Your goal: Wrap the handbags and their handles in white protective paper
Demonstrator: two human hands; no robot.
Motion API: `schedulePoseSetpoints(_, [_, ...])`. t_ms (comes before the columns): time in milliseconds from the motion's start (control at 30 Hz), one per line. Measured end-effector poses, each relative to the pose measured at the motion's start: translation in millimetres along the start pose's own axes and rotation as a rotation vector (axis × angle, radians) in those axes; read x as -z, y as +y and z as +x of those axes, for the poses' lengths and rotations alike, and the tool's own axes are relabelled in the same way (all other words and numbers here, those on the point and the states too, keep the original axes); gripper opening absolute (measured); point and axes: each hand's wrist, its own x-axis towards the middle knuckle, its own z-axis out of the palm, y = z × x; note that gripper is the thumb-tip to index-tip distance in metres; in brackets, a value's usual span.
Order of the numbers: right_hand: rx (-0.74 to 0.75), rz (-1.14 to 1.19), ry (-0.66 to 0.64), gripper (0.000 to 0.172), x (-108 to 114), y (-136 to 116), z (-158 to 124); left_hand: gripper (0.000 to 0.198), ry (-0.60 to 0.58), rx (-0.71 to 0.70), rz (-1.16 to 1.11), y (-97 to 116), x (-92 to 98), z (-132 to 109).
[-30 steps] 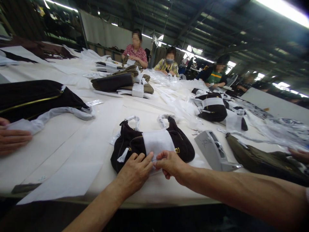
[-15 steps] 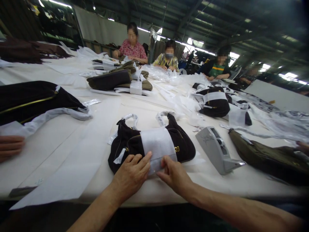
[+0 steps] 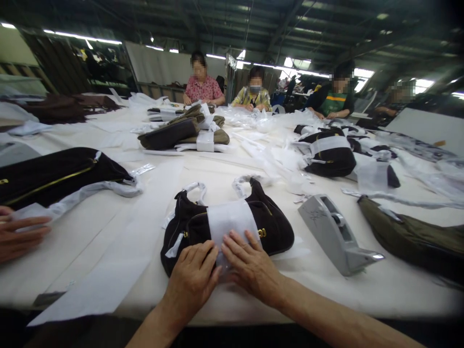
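Observation:
A black handbag [image 3: 275, 222] with gold hardware lies on the table before me, its handle wrapped in clear plastic. A white paper band [image 3: 230, 217] runs around its middle. My right hand [image 3: 250, 263] lies flat on the band's lower part, fingers spread. On the bag's lower front edge, left of the band, rests my left hand [image 3: 195, 273]; its fingers are bent and close together, and what they grip, if anything, is hidden. A grey tape dispenser [image 3: 331, 232] stands right of the bag.
Long white paper [image 3: 119, 246] lies at left, beside another black bag [image 3: 68, 169] and a co-worker's hand [image 3: 21, 232]. Olive bags [image 3: 174, 133] are stacked further back. At right are banded black bags [image 3: 333, 154] and an olive bag [image 3: 409, 232]. People sit across the table.
My right hand has gone from pinching at the band's lower edge to lying flat on it. My left hand has shifted slightly left and down off the band. The view has tilted somewhat.

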Motion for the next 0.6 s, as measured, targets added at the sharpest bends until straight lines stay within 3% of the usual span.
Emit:
schedulePoseSetpoints(100, [-0.036, 0.012, 0.060, 0.040, 26, 18, -5, 0.032, 0.090, 0.051, 0.043, 17, 1.8, 15])
schedulePoseSetpoints(200, [-0.214, -0.032, 0.077, 0.043, 38, 54, -2, 0.042, 0.073, 0.092, 0.093, 30, -11.7, 40])
schedulePoseSetpoints(300, [-0.343, 0.035, -0.110, 0.048, 28, 92, 7, 0.049, -0.011, 0.148, 0.152, 33, -36.0, 66])
schedulePoseSetpoints(400, [-0.414, 0.196, -0.310, 0.051, 12, 113, 13, 0.052, -0.081, 0.150, 0.180, 29, -56.3, 79])
schedulePoseSetpoints(600, [-0.496, 0.425, -0.448, 0.059, 2, 130, 20, 0.056, -0.132, 0.085, 0.191, 19, -65.1, 84])
